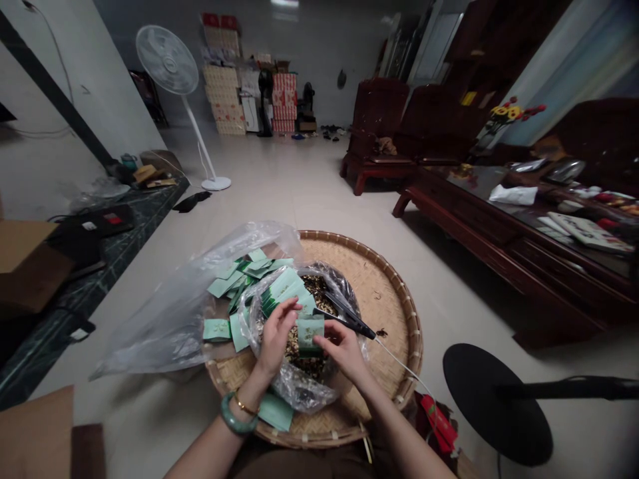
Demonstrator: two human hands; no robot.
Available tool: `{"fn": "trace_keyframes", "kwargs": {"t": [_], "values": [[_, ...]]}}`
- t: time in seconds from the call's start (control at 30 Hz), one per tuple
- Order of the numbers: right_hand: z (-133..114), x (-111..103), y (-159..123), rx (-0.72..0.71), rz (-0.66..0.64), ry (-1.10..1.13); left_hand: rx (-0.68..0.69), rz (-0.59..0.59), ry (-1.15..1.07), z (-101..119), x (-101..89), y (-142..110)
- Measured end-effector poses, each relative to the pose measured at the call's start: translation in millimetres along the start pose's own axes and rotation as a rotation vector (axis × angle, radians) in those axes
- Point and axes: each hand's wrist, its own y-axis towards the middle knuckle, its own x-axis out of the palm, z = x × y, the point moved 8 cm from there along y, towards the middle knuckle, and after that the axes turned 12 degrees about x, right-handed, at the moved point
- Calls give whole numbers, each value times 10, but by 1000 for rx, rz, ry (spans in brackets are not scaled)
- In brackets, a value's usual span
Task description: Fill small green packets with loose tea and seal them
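Note:
My right hand (343, 349) pinches a small green packet (310, 329) by its right side, upright over a clear plastic bag (304, 392). My left hand (277, 336) is just left of that packet, fingers loosely curved, with no object visible in its grasp. Dark and pale loose dried bits (315, 289) fill the plastic bag. A fanned row of green packets (287, 289) lies at the bag's far left. Across the bag's right rim rests a black tong-like tool (354, 319) with a white cord. Everything sits on a round woven bamboo tray (384, 286).
More green packets (234, 279) are piled at left on a large clear plastic sheet (170, 313). A black round stand base (496, 402) is at right. Beyond are a wooden table (479, 226), a white fan (170, 63) and stacked boxes (224, 93). Cardboard (37, 432) lies lower left.

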Motion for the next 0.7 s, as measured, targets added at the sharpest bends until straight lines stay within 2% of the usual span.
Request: {"fn": "trace_keyframes", "kwargs": {"t": [0.17,0.3,0.53,0.7], "values": [[-3,-72,-24,-48,78,-14,325,23,285,265,-13,-59],[2,-117,-45,-64,126,-26,495,-21,332,450,51,-110],[-293,-198,-168,-277,252,-89,565,-68,338,487,73,-132],[-369,-216,-167,-313,263,-70,580,-84,335,498,86,-139]]}}
